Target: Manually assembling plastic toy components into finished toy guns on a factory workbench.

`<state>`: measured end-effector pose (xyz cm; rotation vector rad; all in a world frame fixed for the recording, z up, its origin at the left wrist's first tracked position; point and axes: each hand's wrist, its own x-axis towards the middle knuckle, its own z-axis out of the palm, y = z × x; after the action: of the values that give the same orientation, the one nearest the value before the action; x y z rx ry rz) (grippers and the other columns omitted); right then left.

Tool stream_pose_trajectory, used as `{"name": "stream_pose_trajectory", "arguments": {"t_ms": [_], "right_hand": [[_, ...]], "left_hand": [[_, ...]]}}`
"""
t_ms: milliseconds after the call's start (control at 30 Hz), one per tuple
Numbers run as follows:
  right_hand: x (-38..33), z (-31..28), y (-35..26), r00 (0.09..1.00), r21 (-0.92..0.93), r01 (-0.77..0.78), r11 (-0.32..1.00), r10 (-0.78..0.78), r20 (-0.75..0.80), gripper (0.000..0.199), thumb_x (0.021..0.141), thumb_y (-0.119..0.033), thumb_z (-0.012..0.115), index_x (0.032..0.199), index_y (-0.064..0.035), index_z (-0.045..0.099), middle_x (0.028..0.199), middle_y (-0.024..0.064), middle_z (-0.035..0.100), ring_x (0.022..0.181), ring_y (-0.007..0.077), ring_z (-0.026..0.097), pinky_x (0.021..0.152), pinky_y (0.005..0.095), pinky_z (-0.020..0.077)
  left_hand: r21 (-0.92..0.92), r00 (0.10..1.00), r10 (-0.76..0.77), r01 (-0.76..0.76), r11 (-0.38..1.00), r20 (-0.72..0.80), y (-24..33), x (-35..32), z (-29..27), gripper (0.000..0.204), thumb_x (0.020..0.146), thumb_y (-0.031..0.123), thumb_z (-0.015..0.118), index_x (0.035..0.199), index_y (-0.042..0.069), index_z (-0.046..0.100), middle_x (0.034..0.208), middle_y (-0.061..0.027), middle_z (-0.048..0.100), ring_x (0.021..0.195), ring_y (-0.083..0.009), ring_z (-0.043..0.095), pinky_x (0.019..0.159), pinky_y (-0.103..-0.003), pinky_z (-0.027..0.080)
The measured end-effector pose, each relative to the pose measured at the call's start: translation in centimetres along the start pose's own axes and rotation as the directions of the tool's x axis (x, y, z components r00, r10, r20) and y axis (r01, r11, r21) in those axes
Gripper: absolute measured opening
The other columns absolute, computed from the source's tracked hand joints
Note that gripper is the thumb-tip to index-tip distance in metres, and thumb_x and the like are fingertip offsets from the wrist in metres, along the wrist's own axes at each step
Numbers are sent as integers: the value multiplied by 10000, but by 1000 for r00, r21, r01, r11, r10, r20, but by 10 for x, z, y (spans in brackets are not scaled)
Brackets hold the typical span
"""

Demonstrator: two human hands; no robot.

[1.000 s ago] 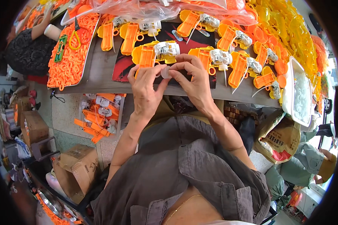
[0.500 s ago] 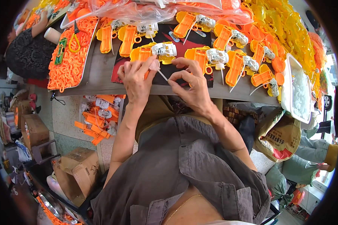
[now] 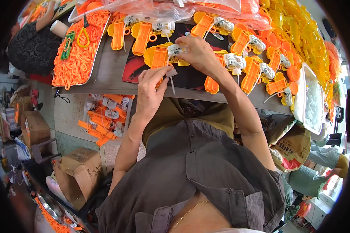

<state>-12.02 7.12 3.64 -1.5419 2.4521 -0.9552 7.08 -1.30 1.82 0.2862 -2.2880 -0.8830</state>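
Observation:
My left hand pinches a small grey-white part with a thin white tube hanging from it, right beside an orange-and-yellow toy gun body on the table. My right hand rests over the white-and-clear motor unit at the back of that same body, fingers closed on it. Several more orange and yellow gun bodies with white units lie in rows on the dark mat.
A metal tray of small orange rings stands at the left, with yellow-handled scissors on it. A white tub of white parts stands at the right. Another person's sleeve shows far left. Cardboard boxes and bagged orange parts lie on the floor.
Both hands moved up from the table's front edge to the gun body. My right hand reached farther onto the white unit; my left hand now holds the tubed part.

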Motion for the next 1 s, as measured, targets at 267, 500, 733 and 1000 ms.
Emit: {"name": "stream_pose_trajectory", "arguments": {"t_ms": [267, 500, 733, 1000], "right_hand": [[19, -8, 5, 986, 21, -2, 1000, -1, 167, 413, 731, -230, 693, 1077, -10, 650, 1034, 154, 686, 964, 323, 649, 865, 385, 494], [32, -16, 1, 955, -31, -23, 999, 31, 295, 398, 675, -253, 733, 1010, -56, 647, 1011, 129, 689, 992, 321, 638, 857, 398, 491], [29, -14, -5, 974, -75, -15, 997, 31, 222, 398, 603, -166, 756, 987, -102, 674, 922, 112, 698, 965, 313, 657, 785, 408, 514], [29, -19, -8, 960, -113, -30, 993, 60, 273, 376, 672, -229, 756, 1007, -97, 650, 996, 92, 684, 975, 303, 645, 798, 413, 497]], "left_hand": [[70, 996, 84, -84, 994, 5, -6, 23, -3, 290, 808, 46, 698, 1094, 81, 665, 975, -38, 689, 900, -199, 629, 894, -351, 383], [266, 931, 336, -362, 894, 140, -14, 45, 14, 293, 782, 62, 698, 1068, 111, 657, 917, -12, 669, 888, -186, 613, 932, -379, 358], [348, 865, 446, -501, 792, 232, -18, 44, 20, 357, 742, 34, 697, 1086, 119, 652, 916, 5, 627, 892, -181, 599, 919, -396, 383], [300, 855, 424, -507, 808, 299, -19, 51, 18, 406, 728, 32, 705, 1103, 183, 665, 895, 6, 585, 900, -190, 577, 933, -401, 377]]}}
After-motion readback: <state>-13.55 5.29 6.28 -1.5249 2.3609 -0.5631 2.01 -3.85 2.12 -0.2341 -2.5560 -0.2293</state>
